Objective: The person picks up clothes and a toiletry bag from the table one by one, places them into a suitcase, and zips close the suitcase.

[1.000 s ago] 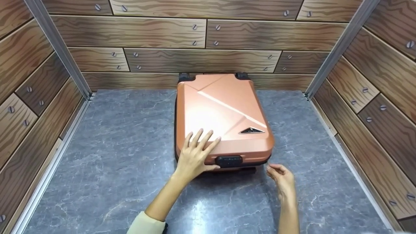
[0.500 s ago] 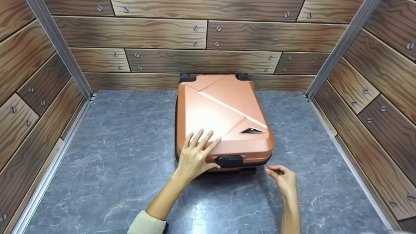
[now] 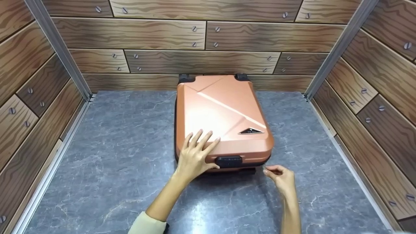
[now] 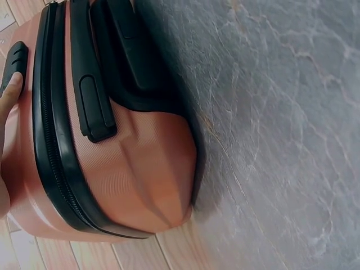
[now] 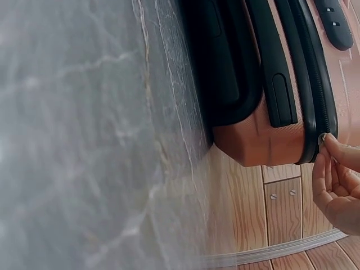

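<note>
A copper-coloured hard-shell suitcase [image 3: 224, 107] lies flat on the grey marbled surface, its wheels at the far end. My left hand [image 3: 193, 157] rests spread over its near left corner. In the left wrist view, the thumb [image 4: 14, 84] touches the black lock [image 4: 17, 61]. At the near right corner, my right hand [image 3: 283, 182] pinches a small metal zipper pull [image 5: 322, 136] between thumb and forefinger. The black-edged zipper [image 5: 320, 93] runs round the side and looks closed in the right wrist view. Below it sits a black carry handle [image 5: 277, 84].
Wood-patterned walls [image 3: 162, 32] stand behind and on both sides, with metal rails [image 3: 61, 48] at the corners. The suitcase's black wheels [image 3: 186, 78] are close to the back wall. Marbled surface [image 3: 123, 130] extends around the suitcase.
My right hand has shifted slightly to the left along the suitcase's near edge with the zipper pull. The left hand and the suitcase have stayed in place.
</note>
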A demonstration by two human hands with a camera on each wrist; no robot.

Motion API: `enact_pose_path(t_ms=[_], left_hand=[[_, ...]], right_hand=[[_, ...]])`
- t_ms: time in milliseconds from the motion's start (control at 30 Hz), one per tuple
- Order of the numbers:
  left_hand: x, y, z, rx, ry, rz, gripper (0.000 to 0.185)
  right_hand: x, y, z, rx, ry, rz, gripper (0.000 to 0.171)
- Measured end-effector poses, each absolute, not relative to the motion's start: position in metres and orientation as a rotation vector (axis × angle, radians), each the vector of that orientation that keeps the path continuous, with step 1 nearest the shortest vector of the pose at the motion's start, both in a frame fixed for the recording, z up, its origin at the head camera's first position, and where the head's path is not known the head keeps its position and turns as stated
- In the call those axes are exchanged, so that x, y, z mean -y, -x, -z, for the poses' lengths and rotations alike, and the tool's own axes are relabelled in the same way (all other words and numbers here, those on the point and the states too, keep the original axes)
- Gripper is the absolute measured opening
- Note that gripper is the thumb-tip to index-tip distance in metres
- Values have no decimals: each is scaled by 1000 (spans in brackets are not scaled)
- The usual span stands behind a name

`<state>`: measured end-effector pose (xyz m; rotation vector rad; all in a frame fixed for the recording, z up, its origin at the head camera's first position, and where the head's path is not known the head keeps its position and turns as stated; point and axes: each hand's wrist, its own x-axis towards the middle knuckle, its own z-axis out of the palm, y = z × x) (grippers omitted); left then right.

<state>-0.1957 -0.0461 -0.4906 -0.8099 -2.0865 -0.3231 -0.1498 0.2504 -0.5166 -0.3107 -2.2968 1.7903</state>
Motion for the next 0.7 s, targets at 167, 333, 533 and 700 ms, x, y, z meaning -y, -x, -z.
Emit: enact_pose_path(t_ms=[167,333,533,700], left_hand=[[46,196,491,2075,807,334,90],[46,196,491,2082,802,332,89],[46,196,491,2082,806,344,90],[47,196,490,2088,809,336,90]], right_hand=[[-249,149,515,2306,287,-1791,14],[-249,149,514,2309,295,-1782,13],[-250,149,514,2354,242,-1777,15],[-248,149,514,2354,228,-1784,15]])
